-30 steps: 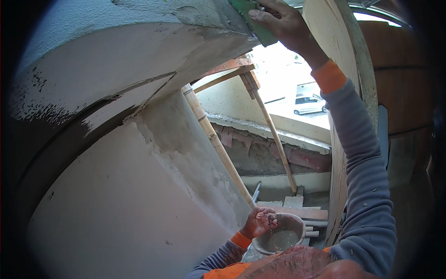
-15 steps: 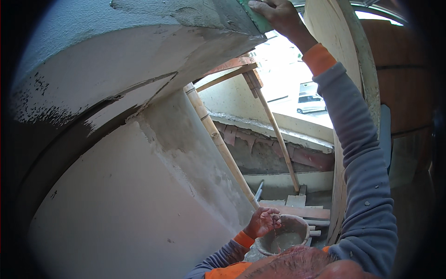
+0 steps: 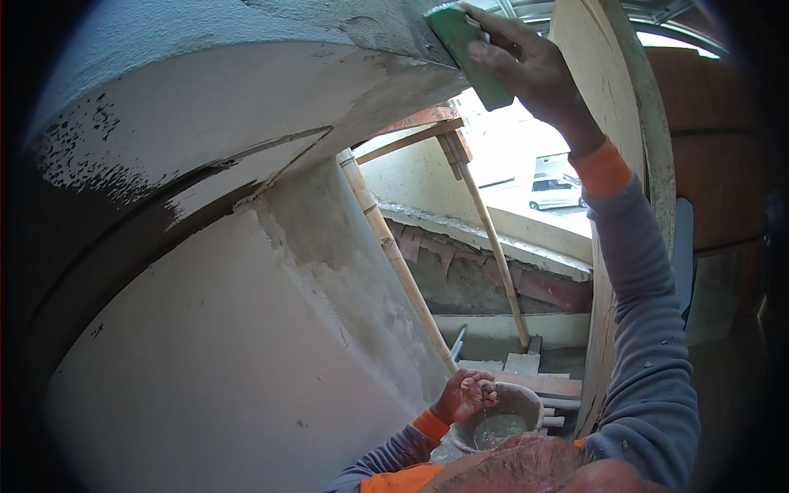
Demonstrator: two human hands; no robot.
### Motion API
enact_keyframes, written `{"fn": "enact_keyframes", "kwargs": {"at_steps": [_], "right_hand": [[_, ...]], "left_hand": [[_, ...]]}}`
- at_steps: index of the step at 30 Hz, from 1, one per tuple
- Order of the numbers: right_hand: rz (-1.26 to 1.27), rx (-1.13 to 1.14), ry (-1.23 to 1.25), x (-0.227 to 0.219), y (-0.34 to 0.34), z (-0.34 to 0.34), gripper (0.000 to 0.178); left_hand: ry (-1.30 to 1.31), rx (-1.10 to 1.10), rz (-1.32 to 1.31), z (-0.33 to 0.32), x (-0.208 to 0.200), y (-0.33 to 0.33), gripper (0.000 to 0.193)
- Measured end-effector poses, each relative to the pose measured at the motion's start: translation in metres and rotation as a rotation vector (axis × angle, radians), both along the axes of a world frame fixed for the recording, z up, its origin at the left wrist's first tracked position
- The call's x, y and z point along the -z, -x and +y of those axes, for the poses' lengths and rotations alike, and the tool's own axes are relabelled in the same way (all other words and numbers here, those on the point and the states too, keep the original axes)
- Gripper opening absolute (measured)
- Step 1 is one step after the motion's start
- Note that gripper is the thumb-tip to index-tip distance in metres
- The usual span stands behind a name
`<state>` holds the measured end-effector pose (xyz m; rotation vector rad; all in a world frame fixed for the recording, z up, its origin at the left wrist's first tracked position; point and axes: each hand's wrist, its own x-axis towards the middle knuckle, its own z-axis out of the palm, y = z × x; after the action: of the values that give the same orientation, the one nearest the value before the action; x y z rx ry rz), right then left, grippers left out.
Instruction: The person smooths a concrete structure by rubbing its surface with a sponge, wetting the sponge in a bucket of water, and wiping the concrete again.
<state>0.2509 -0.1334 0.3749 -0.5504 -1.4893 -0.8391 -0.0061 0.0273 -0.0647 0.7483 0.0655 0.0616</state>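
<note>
My right hand (image 3: 538,78) is raised high and closed around a green plastering float (image 3: 472,53). One edge of the float lies against the corner of the grey plastered beam (image 3: 386,29). Down low, my left hand (image 3: 465,396) has its fingers curled together, beside the rim of a mortar bucket (image 3: 528,401). A thin strand seems to hang below those fingers; what they hold is too small to make out. Inside the bucket is greyish, wet-looking material.
A bamboo pole (image 3: 390,246) leans along the plastered wall (image 3: 205,353). Farther off stands a thin wooden prop (image 3: 496,246). A tall wooden board (image 3: 604,329) rises by my right arm. Planks (image 3: 542,384) lie beyond the bucket, and a white vehicle (image 3: 555,192) shows outside.
My right hand has come down and to the right with the float, which now shows almost whole. My left hand stays by the bucket. The view has shifted slightly.
</note>
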Motion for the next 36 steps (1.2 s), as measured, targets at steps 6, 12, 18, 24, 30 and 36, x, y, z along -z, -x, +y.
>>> {"fn": "enact_keyframes", "kwargs": {"at_steps": [6, 12, 18, 24, 30, 36], "right_hand": [[0.228, 0.062, 0.093, -0.025, -0.037, 0.015, 0.058], [-0.089, -0.459, 0.015, -0.016, 0.053, -0.036, 0.053], [0.436, -0.047, 0.046, 0.003, -0.044, -0.011, 0.062], [0.214, 0.025, 0.044, -0.004, 0.038, -0.028, 0.052], [-0.319, -0.319, -0.099, -0.045, 0.117, -0.102, 0.046], [0.157, -0.163, -0.116, -0.041, 0.084, -0.091, 0.046]], "left_hand": [[-0.004, 0.002, -0.006, -0.003, 0.000, 0.004, 0.049], [0.003, 0.012, 0.012, -0.004, -0.005, 0.001, 0.049], [0.003, 0.013, -0.008, -0.006, -0.004, 0.004, 0.049], [-0.001, -0.025, 0.008, -0.006, -0.004, 0.009, 0.048], [0.003, 0.007, 0.013, -0.004, -0.005, 0.003, 0.049], [-0.042, 0.016, -0.004, -0.008, -0.011, 0.000, 0.049]]}}
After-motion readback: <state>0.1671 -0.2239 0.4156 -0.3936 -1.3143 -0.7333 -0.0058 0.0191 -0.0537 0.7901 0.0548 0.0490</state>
